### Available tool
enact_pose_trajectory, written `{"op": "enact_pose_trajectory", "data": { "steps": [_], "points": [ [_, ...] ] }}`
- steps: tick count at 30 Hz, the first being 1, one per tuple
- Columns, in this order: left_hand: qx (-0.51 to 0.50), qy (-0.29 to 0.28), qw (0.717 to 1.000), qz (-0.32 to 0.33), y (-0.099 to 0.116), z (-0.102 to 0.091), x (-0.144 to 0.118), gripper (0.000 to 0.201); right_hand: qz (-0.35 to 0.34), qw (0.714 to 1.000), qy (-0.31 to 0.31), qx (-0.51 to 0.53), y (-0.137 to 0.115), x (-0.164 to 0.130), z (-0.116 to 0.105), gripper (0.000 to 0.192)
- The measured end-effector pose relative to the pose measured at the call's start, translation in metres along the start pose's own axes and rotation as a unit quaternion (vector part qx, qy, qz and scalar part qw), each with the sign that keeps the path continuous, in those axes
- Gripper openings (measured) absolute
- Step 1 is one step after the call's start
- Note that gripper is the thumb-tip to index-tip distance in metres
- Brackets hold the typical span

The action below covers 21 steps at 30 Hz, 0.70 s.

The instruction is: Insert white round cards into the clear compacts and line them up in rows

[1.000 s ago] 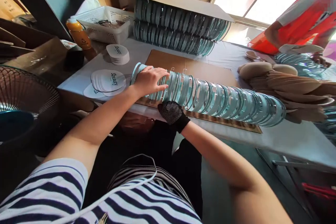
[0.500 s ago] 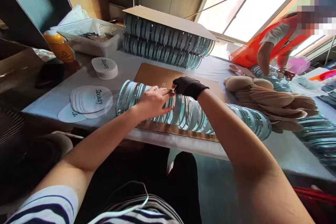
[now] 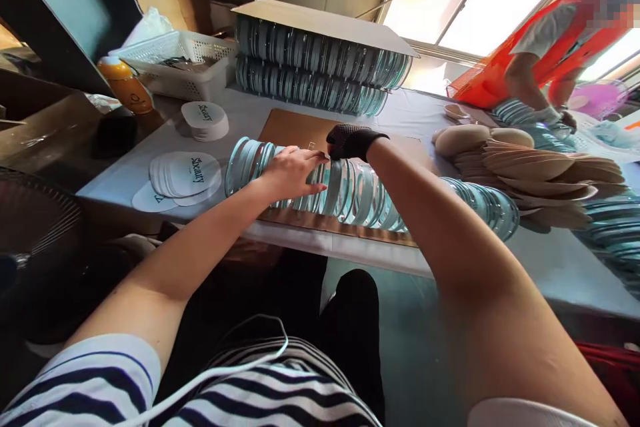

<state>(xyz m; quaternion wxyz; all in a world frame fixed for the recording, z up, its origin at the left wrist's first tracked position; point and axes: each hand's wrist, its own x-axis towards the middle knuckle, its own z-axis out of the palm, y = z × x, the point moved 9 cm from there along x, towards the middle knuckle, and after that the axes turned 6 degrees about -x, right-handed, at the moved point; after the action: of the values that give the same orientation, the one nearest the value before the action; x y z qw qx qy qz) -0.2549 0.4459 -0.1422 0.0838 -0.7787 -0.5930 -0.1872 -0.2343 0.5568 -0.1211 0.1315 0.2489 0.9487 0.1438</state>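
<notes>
A long row of round glass discs [image 3: 360, 193] stands on edge along a brown cardboard sheet [image 3: 295, 128] on the white table [image 3: 550, 267]. My left hand [image 3: 293, 172] lies flat on top of the row near its left end, fingers spread over the discs. My right hand [image 3: 350, 140], in a black mesh glove, reaches over the far side of the row just right of my left fingertips; what its fingers grip is hidden.
Two more rows of glass discs [image 3: 315, 70] under a cardboard lid sit at the back. White printed round cards [image 3: 185, 173] lie left, beside a white basket [image 3: 175, 67] and an orange bottle [image 3: 125, 83]. Wooden ovals [image 3: 530, 173] fan out right. A person in orange [image 3: 540, 53] works far right.
My right hand rose from the near side of the row and went over to its far side beside my left fingertips. My left hand stayed on the discs.
</notes>
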Motion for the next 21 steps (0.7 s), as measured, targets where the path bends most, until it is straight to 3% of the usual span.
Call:
{"op": "enact_pose_trajectory", "data": {
  "steps": [3,5,8,11,14,17,21],
  "points": [
    [-0.005,-0.007,1.0,-0.015,-0.003,0.0,0.0,0.055,0.018,0.996,0.085,0.019,-0.006,-0.033,-0.011,0.029],
    [-0.012,-0.008,1.0,-0.014,-0.002,0.0,0.001,0.056,0.025,0.989,0.132,0.055,-0.021,-0.064,-0.003,0.026],
    [-0.014,-0.015,1.0,-0.01,0.0,0.001,0.001,0.055,0.033,0.986,0.143,0.078,-0.063,-0.105,0.04,0.029],
    [-0.012,-0.024,1.0,-0.012,0.0,0.0,0.001,0.053,0.033,0.988,0.135,0.066,-0.111,-0.124,0.092,0.041],
    [-0.013,-0.031,0.999,-0.005,0.001,-0.004,-0.001,0.054,0.067,0.987,0.121,0.083,-0.128,-0.131,0.121,0.042],
    [-0.016,-0.037,0.999,-0.001,0.007,-0.006,-0.002,0.052,0.081,0.977,0.153,0.124,-0.104,-0.141,0.107,0.034],
    [-0.015,-0.017,0.999,0.032,0.036,0.0,0.003,0.059,0.185,0.937,0.248,0.161,-0.003,-0.149,0.054,0.032]
  ]
}}
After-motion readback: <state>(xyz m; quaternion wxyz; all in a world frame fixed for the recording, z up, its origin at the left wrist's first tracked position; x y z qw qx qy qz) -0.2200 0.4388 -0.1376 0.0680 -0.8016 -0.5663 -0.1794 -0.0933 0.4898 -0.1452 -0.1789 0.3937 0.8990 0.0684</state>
